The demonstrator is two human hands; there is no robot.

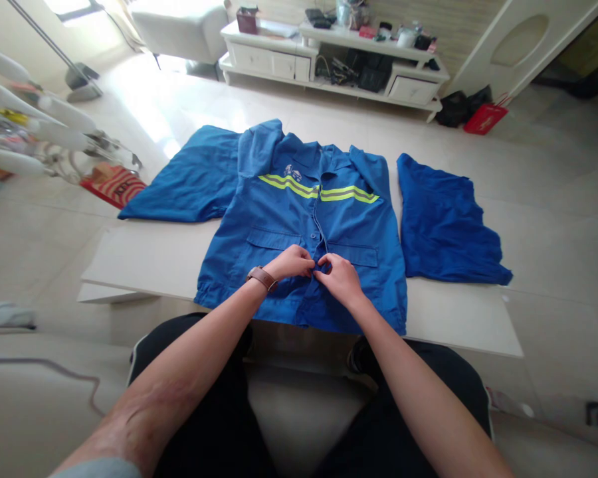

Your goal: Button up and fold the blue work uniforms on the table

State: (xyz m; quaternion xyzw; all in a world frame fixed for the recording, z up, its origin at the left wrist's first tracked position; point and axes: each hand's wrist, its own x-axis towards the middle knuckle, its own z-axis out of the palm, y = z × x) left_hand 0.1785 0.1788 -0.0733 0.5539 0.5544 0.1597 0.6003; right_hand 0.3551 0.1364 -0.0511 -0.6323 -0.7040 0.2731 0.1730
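Note:
A blue work jacket (274, 219) with a yellow and grey reflective stripe lies face up on a low white table (144, 259), its collar pointing away from me. Both hands meet at its front placket, below the chest pockets. My left hand (295, 261), with a brown watch strap at the wrist, pinches the placket edge. My right hand (339, 275) pinches the opposite edge with thumb and index finger. Whatever small fastening sits between the fingertips is hidden. Just above them a round button (313, 236) shows on the placket.
Folded blue cloth (189, 176) lies left of the jacket, and another blue cloth (448, 219) lies right. A red striped bag (114, 186) and a white rack (54, 126) are at the left. Behind stand a white TV cabinet (274, 61) and a red bag (486, 118).

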